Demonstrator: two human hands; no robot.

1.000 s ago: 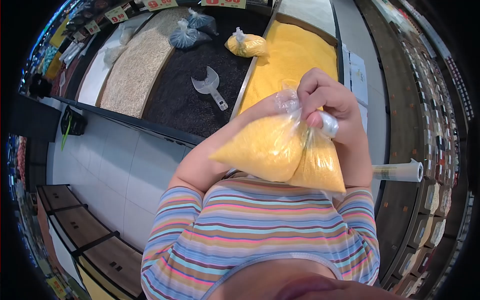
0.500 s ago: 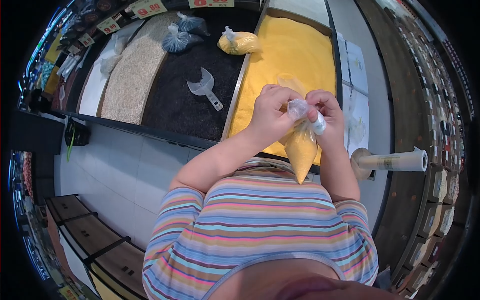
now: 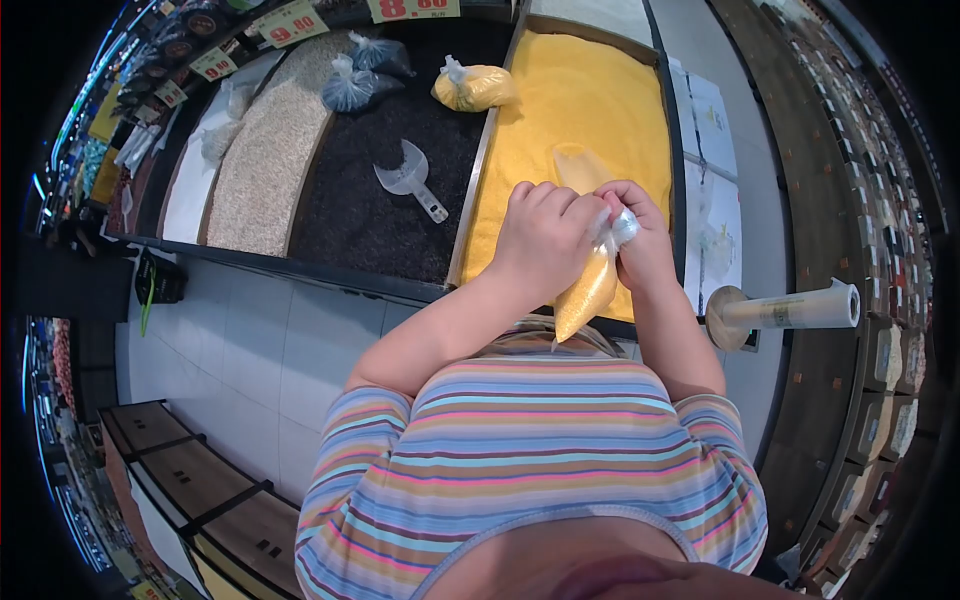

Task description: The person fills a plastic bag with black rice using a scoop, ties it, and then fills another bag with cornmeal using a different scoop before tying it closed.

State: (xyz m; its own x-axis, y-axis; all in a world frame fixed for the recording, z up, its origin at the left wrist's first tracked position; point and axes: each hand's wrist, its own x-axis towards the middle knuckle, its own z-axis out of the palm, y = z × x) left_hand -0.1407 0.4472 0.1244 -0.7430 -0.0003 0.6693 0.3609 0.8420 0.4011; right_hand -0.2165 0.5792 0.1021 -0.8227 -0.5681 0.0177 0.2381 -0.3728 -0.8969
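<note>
Both my hands meet at the neck of a clear plastic bag of yellow grain, over the front of the yellow grain bin. The filled part hangs tilted, its pointed corner down toward my shirt. My left hand has its fingers curled closed on the bag's gathered neck. Opposite it, my right hand pinches the same twisted plastic, with a shiny whitish bit at the thumb. Just beyond my fingers a clear scoop lies on the yellow grain, partly hidden by my hands.
Left of the yellow bin, a dark grain bin holds another clear scoop and two tied dark-grain bags. A tied yellow bag rests near the divider. At right stands a plastic bag roll.
The bag has tilted, its lower corner swinging left and up. My left hand has turned over the neck, covering the plastic that showed above it.
</note>
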